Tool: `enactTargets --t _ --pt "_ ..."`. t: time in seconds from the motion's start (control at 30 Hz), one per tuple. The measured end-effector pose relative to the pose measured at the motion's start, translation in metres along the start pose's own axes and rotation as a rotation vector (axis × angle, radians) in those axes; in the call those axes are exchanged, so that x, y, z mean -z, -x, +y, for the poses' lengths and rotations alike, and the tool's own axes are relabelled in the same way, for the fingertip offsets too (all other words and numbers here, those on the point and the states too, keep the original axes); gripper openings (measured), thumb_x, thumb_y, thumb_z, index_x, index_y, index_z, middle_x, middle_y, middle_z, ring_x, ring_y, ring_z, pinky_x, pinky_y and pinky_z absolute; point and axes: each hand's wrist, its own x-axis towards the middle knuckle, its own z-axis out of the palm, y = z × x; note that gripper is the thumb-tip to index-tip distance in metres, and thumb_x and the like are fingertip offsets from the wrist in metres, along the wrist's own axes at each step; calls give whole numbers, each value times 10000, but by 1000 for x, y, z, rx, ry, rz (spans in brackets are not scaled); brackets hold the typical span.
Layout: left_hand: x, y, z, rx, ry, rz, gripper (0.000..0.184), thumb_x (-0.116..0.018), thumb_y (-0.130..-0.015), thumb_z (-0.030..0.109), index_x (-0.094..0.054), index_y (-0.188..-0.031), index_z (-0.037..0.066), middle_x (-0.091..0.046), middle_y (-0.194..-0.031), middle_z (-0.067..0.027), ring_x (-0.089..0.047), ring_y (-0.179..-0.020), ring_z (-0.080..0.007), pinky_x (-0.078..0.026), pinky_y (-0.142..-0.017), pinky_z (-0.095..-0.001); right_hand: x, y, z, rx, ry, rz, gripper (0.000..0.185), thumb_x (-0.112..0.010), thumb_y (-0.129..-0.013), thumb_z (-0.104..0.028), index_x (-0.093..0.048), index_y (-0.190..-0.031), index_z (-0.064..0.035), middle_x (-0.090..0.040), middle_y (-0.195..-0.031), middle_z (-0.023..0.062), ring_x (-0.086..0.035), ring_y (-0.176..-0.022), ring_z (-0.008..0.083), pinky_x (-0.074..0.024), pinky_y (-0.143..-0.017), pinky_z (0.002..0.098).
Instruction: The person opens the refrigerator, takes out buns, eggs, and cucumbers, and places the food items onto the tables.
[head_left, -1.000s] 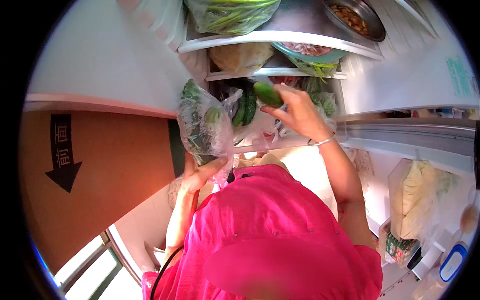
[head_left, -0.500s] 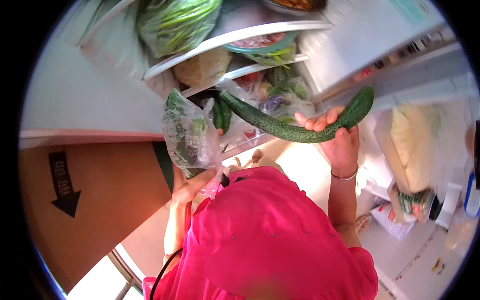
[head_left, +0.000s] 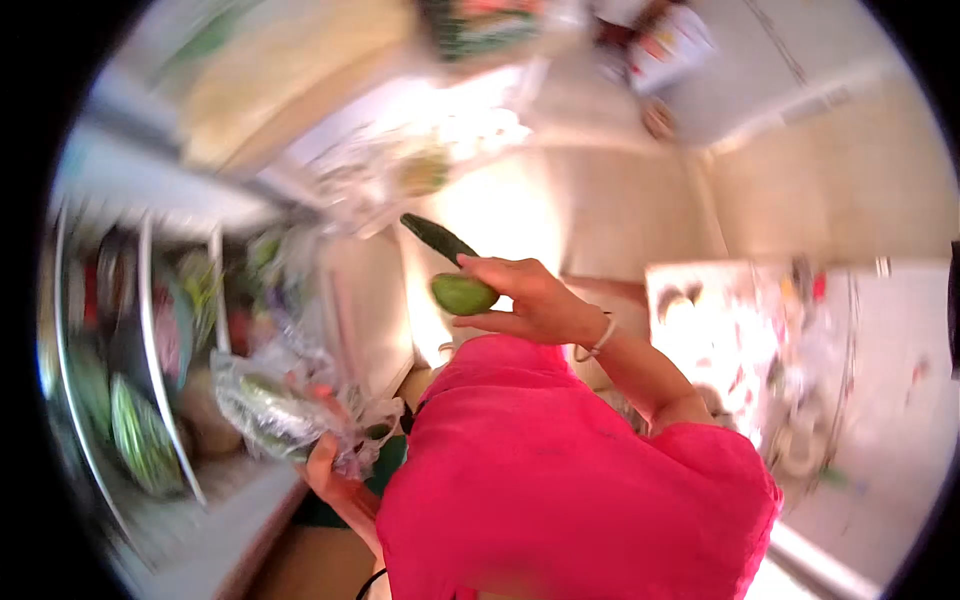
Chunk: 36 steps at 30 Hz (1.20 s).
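The right hand [head_left: 540, 302] clamps a cucumber [head_left: 464, 294], already outside the refrigerator [head_left: 235, 512] to its left, while the left hand [head_left: 334, 482] clutches a plastic bag [head_left: 265, 408], neither set down.

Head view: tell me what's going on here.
A person in a pink top is handling vegetables beside an open fridge. The right hand holds a cucumber out in front of the body, away from the shelves. The left hand grips a clear bag at the fridge side, with something green inside; blur hides exactly what. More greens sit on a fridge shelf.
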Motion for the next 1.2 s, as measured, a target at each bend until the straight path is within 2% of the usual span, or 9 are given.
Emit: enactTargets --t 0.17,0.2,0.53,0.8,0.9,0.97,1.03,1.1,1.2 --pt "-99 49 9 19 -4 -166 777 -602 -734 93 -290 -1433 -40 -516 -1215 -145 -540 -982 -211 -429 -931 -338 104 129 18 15 513 295 299 -718 -741 -109 -547 -982 -65 -610 -853 106 -612 -860 325 -461 -985 456" --pt "0 -23 45 39 54 -198 776 -596 -736 92 -286 -1436 -36 -511 -1216 -144 -537 -979 -208 -429 -937 -345 26 55 -7 -30 653 308 296 -716 -741 -95 -558 -989 -64 -602 -854 103 -610 -861 316 -458 -994 451" --pt "-56 -9 82 183 198 -537 711 -550 -792 74 -275 -1444 -3 -473 -1324 -131 -500 -1128 -216 -423 -968 -328 142 221 25 -506 1137 632 220 -660 -770 -150 -516 -922 -81 -612 -810 114 -613 -824 318 -470 -818 409" --pt "-107 11 87 175 90 -595 651 -548 -786 66 -345 -1399 -18 -503 -1282 -131 -527 -1107 -210 -445 -923 -303 220 408 174 -932 1390 597 135 -604 -828 -171 -549 -929 -100 -631 -855 130 -605 -860 331 -483 -790 417" --pt "-124 13 90 220 30 -360 625 -552 -779 124 -400 -1368 -21 -540 -1232 -128 -556 -1037 -204 -476 -836 -280 225 436 183 -1300 972 674 197 -513 -877 -158 -640 -982 -49 -649 -969 198 -629 -929 380 -505 -784 473" --pt "-132 14 91 236 50 -205 620 -582 -754 140 -439 -1333 -28 -570 -1174 -142 -583 -968 -212 -497 -795 -292 230 465 213 -1369 1092 528 260 -489 -896 -189 -702 -904 -40 -670 -959 208 -662 -894 360 -532 -753 465" --pt "-116 -3 84 178 152 -281 627 -634 -713 52 -440 -1301 -44 -573 -1136 -175 -591 -960 -238 -488 -865 -351 253 517 272 -1275 1342 -90 254 -494 -890 -173 -683 -1019 -62 -660 -1058 200 -660 -948 345 -538 -806 458" --pt "-108 -14 79 178 248 -321 577 -648 -682 39 -479 -1229 -37 -589 -1093 -190 -599 -883 -223 -506 -773 -348 268 423 202 -1619 1081 -337 395 -747 -733 -267 -653 -1062 -69 -646 -1129 180 -632 -1054 324 -535 -876 427" --pt "-79 -22 74 137 283 -353 610 -680 -688 108 -468 -1245 -26 -583 -1111 -187 -598 -890 -211 -503 -748 -323 271 319 177 -1376 1197 -206 418 -780 -702 -304 -640 -1007 -55 -664 -1084 165 -647 -1003 331 -542 -834 439"
